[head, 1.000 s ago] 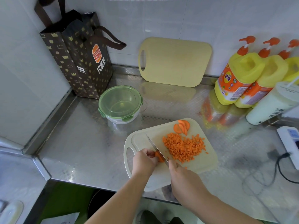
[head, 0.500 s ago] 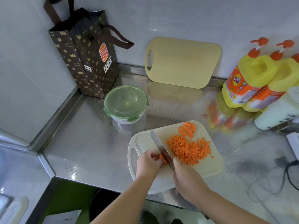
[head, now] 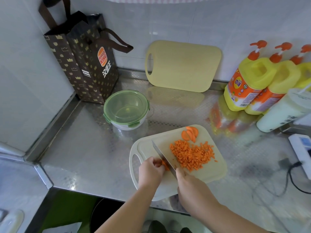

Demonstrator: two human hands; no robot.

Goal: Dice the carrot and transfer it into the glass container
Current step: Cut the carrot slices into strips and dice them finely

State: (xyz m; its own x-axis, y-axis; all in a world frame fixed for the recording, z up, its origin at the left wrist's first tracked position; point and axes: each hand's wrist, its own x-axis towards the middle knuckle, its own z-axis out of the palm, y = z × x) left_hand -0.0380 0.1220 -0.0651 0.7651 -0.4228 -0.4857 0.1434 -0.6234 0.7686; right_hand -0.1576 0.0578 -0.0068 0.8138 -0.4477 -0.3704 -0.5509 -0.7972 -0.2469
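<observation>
On the pale cutting board [head: 212, 172] lies a heap of diced carrot [head: 191, 154], with a few carrot slices [head: 190, 133] at its far edge. My left hand [head: 149, 173] pins a small carrot piece [head: 165, 165] to the board with curled fingers. My right hand [head: 191, 185] grips the knife [head: 162, 156], whose blade is down against that piece, just right of my left fingers. The glass container [head: 126, 110] stands behind the board to the left, its green lid clipped on.
A dark paper bag [head: 82, 61] stands in the back left corner. A second yellow cutting board [head: 183, 66] leans on the wall. Yellow pump bottles [head: 249, 83] and a white bottle [head: 282, 111] crowd the right. A power strip [head: 301, 147] and cable lie at far right.
The knife has gone through chopping strokes on the carrot piece under my left hand. The camera view has shifted slightly; the board, heap and container stay put.
</observation>
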